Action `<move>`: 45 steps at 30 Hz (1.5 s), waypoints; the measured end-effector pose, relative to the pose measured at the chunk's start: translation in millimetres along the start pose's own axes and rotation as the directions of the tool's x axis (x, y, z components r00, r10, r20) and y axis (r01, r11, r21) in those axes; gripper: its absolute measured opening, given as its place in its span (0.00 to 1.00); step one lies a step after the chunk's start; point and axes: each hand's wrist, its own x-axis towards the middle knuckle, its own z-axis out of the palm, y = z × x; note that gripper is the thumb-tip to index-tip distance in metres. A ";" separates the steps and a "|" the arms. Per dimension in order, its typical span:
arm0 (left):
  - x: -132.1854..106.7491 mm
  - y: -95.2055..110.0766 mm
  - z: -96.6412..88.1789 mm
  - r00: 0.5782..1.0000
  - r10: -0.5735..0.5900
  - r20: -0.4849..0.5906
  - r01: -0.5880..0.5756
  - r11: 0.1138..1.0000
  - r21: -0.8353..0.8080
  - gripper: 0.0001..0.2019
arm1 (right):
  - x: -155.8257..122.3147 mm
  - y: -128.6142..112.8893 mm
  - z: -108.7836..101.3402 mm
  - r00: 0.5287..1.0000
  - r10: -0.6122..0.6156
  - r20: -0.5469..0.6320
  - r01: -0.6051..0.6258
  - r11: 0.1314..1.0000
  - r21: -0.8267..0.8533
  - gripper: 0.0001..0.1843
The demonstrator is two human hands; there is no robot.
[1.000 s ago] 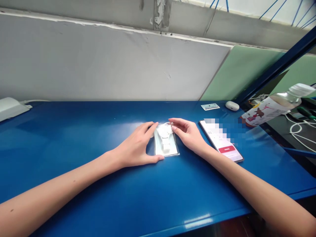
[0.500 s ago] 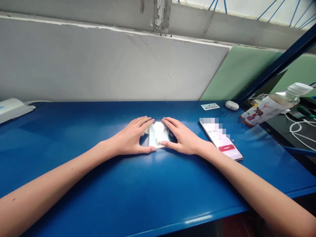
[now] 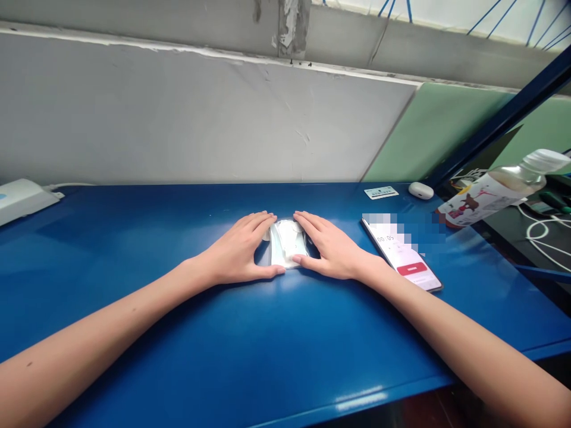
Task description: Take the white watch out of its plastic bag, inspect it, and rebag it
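Observation:
A small clear packet with a white watch inside [image 3: 288, 242] lies flat on the blue table [image 3: 178, 333]. My left hand [image 3: 238, 252] rests flat on the table at the packet's left side, fingers stretched out and thumb along its near edge. On the packet's right side lies my right hand [image 3: 332, 246], also flat, with its fingers straight and its thumb touching the near right corner. Both hands frame the packet and touch its edges without gripping it.
A phone [image 3: 404, 254] with a lit timer screen lies right of my right hand. Behind it are a small card [image 3: 379, 192] and a white earbud case [image 3: 420, 190]. A clear bottle [image 3: 495, 189] lies tilted at the far right near white cables [image 3: 542, 235]. A white device [image 3: 22, 199] sits far left.
A second ago my fingers were pinching the packet's far end with the watch fully showing. Both hands have since flattened beside it, and the packet sits a little farther away.

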 end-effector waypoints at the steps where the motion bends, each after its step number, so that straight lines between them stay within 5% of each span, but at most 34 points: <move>1: -0.2 -0.4 0.0 1.000 0.011 -0.005 -0.011 1.000 -0.002 0.49 | -0.4 0.1 -0.1 1.000 -0.001 0.001 0.001 1.000 0.000 0.47; 22: -1.1 0.2 0.5 0.999 0.042 0.005 -0.043 0.998 0.056 0.46 | -3.3 -0.1 -0.1 0.998 0.037 0.047 -0.036 0.999 -0.028 0.47; 29: -1.3 0.6 1.2 0.999 0.021 -0.036 -0.020 0.999 0.043 0.32 | -5.0 -4.0 -0.4 0.979 0.156 -0.135 -0.159 0.987 -0.011 0.31; 33: -0.3 -0.9 1.9 0.999 0.028 -0.043 -0.027 0.999 0.025 0.34 | -6.9 -4.0 -3.7 0.945 0.222 -0.241 -0.224 0.974 0.019 0.20; 36: -0.1 -1.7 1.7 0.999 0.045 -0.031 -0.044 0.999 0.022 0.41 | -8.1 -2.2 -7.6 0.943 0.219 -0.249 -0.215 0.976 0.046 0.18; 45: -2.0 -0.1 0.1 0.999 0.040 0.019 -0.041 0.996 0.077 0.32 | -9.6 -7.0 -13.0 0.975 0.100 -0.197 -0.081 0.991 0.103 0.11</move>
